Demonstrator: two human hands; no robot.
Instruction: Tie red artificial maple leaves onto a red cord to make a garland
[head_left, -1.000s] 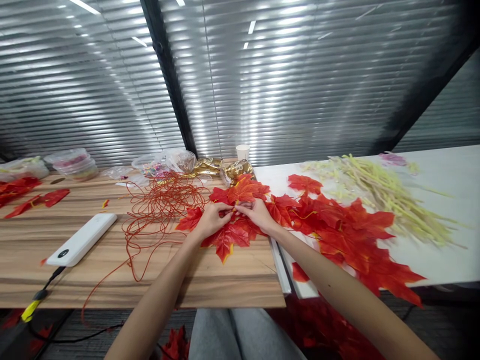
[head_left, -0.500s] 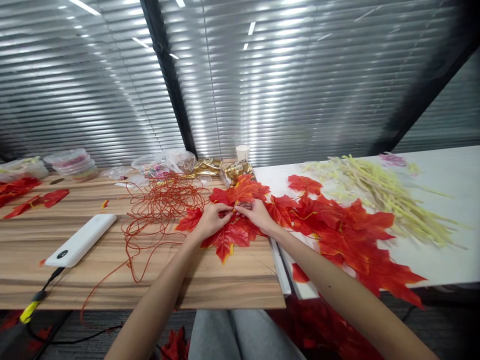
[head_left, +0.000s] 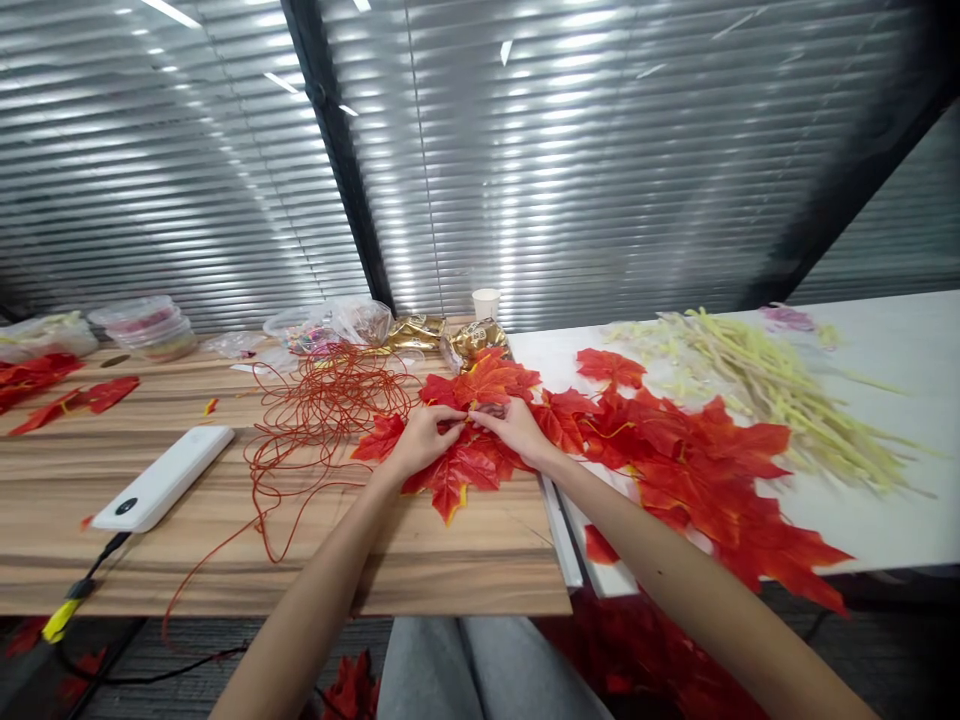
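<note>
Both hands meet over a cluster of red artificial maple leaves (head_left: 469, 470) near the right end of the wooden table. My left hand (head_left: 429, 435) has its thumb and fingers pinched together at the leaves' centre. Facing it, my right hand (head_left: 514, 430) pinches at the same spot, fingertips almost touching the left ones. What lies between the fingertips is too small to make out. Tangled orange-red cord (head_left: 322, 410) lies left of the leaves. A long string of red leaves (head_left: 697, 465) stretches right from the cluster over the white table.
A white power bank (head_left: 165, 480) with a cable lies on the wooden table (head_left: 465, 580). Plastic tubs (head_left: 146, 330), gold packets (head_left: 472, 345) and a paper cup (head_left: 486, 303) stand along the back. Yellow-green strips (head_left: 780, 390) cover part of the white table (head_left: 915, 420).
The fingertips of both hands have shifted very slightly at the centre of the leaves. Everything else is as it was.
</note>
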